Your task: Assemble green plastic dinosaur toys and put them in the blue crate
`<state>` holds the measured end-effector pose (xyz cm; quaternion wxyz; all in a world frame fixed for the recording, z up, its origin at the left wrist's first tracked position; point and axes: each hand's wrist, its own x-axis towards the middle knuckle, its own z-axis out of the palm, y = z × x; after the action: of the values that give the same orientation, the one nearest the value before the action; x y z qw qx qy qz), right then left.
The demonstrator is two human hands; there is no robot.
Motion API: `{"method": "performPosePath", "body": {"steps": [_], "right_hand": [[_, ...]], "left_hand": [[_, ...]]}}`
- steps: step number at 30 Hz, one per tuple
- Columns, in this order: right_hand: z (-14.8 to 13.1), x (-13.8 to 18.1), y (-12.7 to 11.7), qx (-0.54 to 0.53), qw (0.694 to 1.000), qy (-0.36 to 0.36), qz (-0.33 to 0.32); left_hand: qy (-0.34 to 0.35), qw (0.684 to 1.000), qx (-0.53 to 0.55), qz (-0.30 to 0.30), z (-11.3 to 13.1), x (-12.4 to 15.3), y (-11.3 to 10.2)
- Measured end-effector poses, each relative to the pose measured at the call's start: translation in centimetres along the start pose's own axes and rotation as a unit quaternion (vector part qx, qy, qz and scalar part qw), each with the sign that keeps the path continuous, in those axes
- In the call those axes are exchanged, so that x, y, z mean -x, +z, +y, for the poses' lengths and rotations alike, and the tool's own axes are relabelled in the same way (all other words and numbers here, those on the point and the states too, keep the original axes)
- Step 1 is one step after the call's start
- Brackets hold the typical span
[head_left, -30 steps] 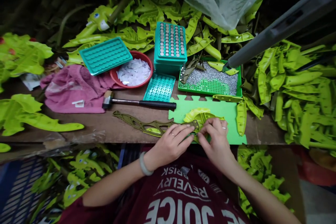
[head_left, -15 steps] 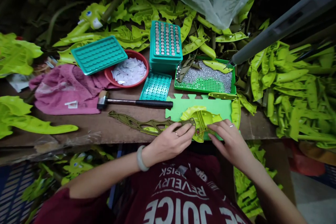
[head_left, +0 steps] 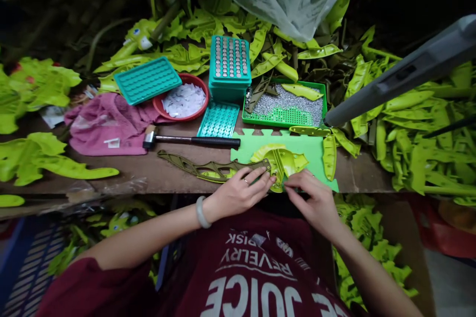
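Drawing inward since 0.5 s ago, the right hand (head_left: 314,200) has come back closer to the left hand (head_left: 243,190), and the grey screwdriver (head_left: 401,69) has swung so its tip now sits by the lower right corner of the green tray (head_left: 247,118). At the right hand, the thumb and index fingertip are almost together at the lower edge of the yellow-green shell (head_left: 284,158); whether they pinch something small between them, I cannot tell. Its other fingers curl loosely, the back of the hand faces up, and the forearm runs in from the lower right of the frame.

Left-hand fingers are half bent, lying over the right end of the brown strip (head_left: 193,162) and touching the shell with their tips. I cannot tell whether the thumb closes beneath. That hand is palm down, with 1 ring and 1 pale bracelet (head_left: 202,212) at the wrist, its forearm slanting up from the lower left.

Shell and strip meet at the lower centre of the frame, the shell on a green mat (head_left: 316,148), the strip reaching left across the brown table (head_left: 141,171). Just above the strip lies a hammer (head_left: 215,141), its head pointing left, touching a pink towel (head_left: 96,131). Near the centre, a red bowl (head_left: 182,119) holds white pieces.
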<state>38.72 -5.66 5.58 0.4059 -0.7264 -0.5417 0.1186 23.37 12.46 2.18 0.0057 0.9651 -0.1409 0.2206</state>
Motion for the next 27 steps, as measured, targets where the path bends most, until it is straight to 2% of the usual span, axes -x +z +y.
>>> {"method": "performPosePath", "body": {"steps": [6, 13, 20, 23, 27], "right_hand": [[0.1, 0.7, 1.5, 0.079, 0.997, -0.009, 0.012], [-0.3, 0.2, 0.6, 0.037, 0.999, 0.022, -0.008], [-1.2, 0.2, 1.2, 0.199, 0.978, -0.009, -0.062], [-1.5, 0.6, 1.8, 0.244, 0.968, -0.022, -0.054], [-1.7, 0.9, 2.2, 0.24, 0.97, -0.011, -0.035]], "left_hand": [[-0.012, 1.0, -0.003, -0.002, 0.5, 0.3, 0.2], [-0.015, 1.0, -0.001, -0.006, 0.6, 0.4, 0.4], [-0.021, 1.0, 0.012, 0.006, 0.7, 0.5, 0.5], [-0.024, 1.0, 0.016, 0.007, 0.8, 0.5, 0.4], [-0.025, 0.999, 0.017, 0.015, 0.9, 0.6, 0.6]]}}
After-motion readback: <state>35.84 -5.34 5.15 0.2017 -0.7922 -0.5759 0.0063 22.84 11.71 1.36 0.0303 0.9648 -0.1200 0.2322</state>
